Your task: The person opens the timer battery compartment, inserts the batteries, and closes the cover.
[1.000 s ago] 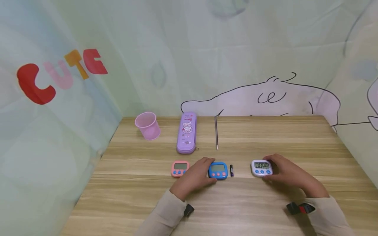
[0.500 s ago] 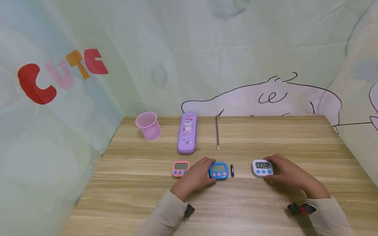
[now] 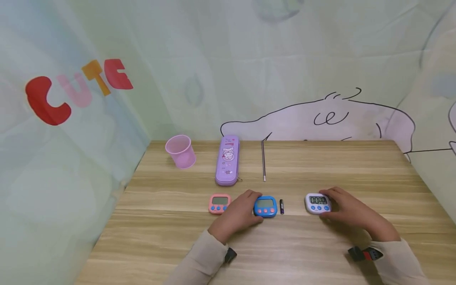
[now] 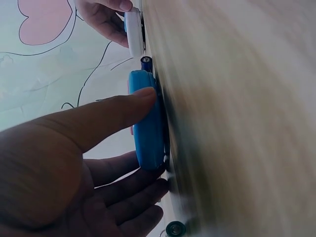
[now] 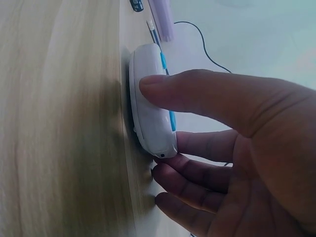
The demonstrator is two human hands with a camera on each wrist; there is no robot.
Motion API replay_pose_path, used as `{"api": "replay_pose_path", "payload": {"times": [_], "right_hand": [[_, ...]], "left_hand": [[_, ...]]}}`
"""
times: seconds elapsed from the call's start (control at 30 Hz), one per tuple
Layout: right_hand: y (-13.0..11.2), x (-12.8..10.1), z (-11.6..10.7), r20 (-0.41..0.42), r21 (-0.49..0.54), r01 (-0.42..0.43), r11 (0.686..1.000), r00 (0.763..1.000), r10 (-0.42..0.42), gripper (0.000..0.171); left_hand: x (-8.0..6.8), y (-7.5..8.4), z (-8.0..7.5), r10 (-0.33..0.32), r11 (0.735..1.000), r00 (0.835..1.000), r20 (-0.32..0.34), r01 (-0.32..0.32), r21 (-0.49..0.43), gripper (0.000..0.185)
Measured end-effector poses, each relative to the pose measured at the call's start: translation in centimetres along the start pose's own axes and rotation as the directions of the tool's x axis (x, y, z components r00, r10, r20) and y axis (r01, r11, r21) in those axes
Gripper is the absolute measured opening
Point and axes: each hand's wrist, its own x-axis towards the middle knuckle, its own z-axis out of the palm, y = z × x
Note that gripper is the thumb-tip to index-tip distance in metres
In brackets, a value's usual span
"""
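Blue timer (image 3: 265, 206), lower centre: likely light, rigid, slick plastic; pinched at side edges by left hand (image 3: 235, 215). White timer (image 3: 318, 203) pinched likewise by right hand (image 3: 350, 213).

Smooth plastic blue timer (image 3: 265, 206) and white timer (image 3: 318, 202) — matt wood-grain table (image 3: 320, 166), printed cloth backdrop (image 3: 213, 59).

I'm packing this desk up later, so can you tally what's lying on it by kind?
Timers: 3, pink, blue, white
Battery: 1
Pencil case: 1
Cup: 1
Pen: 1
Total: 7
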Motion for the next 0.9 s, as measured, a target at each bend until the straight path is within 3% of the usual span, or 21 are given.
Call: {"api": "replay_pose_path", "payload": {"times": [0.47, 0.9], "right_hand": [[-0.47, -0.24, -0.5, 0.014, 0.012, -0.025, 1.0, 1.0, 0.025, 0.084], [-0.56, -0.38, -0.8, -0.059, 0.022, -0.001, 1.0, 0.998, 0.002, 0.061]], "left_hand": [[0.05, 0.02, 0.01, -0.002, 1.0, 1.0, -0.011, 0.002, 0.012, 0.068], [-0.12, 0.29, -0.14, -0.027, 0.997, 0.999, -0.02, 0.025, -0.074, 0.066]]}}
